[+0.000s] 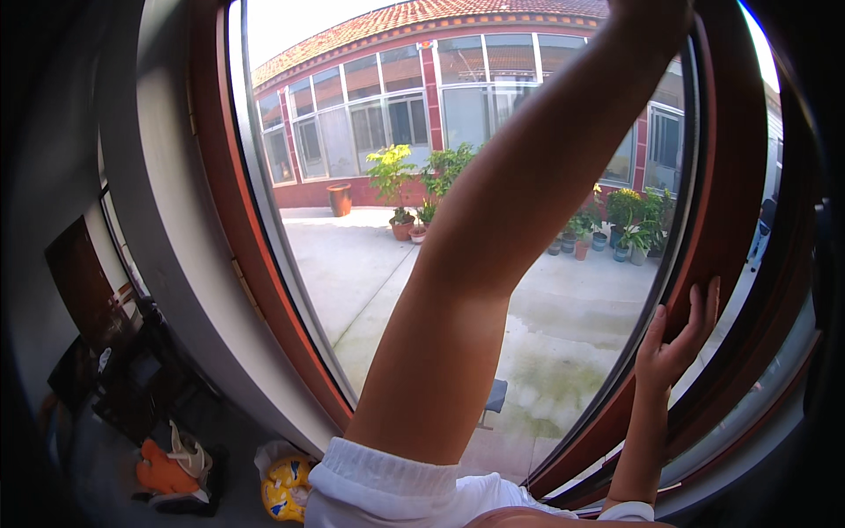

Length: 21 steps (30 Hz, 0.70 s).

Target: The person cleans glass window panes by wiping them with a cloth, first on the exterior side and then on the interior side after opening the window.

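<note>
Before me stands a tall glazed door with a reddish-brown wooden frame (733, 152) and a large glass pane (356, 284). My left arm reaches up across the pane. My left hand (650, 10) is at the upper right of the door, mostly cut off by the top of the picture and dark. Its fingers, and anything in them, are hidden. Lower down, my right hand (676, 353) holds the free-side stile of the door, with the thumb on the glass side and the fingers along the outer edge.
Brass hinges (245, 287) run down the door's left side, beside a pale wall edge (191, 218). On the dark floor at left lie an orange item (165, 468) and a yellow package (285, 485). Outside are potted plants (396, 198), a small stool (495, 396) and a distant person (762, 228).
</note>
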Motion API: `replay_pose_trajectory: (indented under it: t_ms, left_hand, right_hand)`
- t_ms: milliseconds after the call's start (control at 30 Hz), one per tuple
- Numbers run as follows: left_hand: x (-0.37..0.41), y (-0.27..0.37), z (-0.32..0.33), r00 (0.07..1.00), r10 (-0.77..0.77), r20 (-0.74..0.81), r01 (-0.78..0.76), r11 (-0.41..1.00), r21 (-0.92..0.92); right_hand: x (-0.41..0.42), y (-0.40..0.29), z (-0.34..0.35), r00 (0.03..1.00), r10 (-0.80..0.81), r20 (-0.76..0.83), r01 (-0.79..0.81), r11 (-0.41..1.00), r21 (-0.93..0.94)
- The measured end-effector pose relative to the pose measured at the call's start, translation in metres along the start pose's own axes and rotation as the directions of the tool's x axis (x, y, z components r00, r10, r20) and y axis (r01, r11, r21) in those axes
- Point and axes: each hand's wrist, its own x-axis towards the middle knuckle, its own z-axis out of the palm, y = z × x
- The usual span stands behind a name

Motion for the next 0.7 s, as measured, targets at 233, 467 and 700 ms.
replay_pose_trajectory:
  t_ms: [233, 467, 700]
  left_hand:
    - [-0.127, 0.044, -0.073, 0.977, 0.203, 0.058, -0.182, 0.949, -0.257]
    - [-0.196, -0.159, -0.174, 0.995, 0.082, -0.051, -0.08, 0.996, 0.04]
    - [-0.282, -0.248, -0.263, 0.945, -0.311, -0.096, 0.315, 0.801, 0.508]
  right_hand:
    - [0.007, 0.014, 0.001, 0.998, -0.066, 0.009, 0.066, 0.998, -0.012]
    - [0.009, 0.008, -0.001, 0.998, -0.063, -0.012, 0.062, 0.997, -0.042]
    - [0.005, 0.009, 0.008, 0.998, -0.058, -0.031, 0.056, 0.995, -0.088]
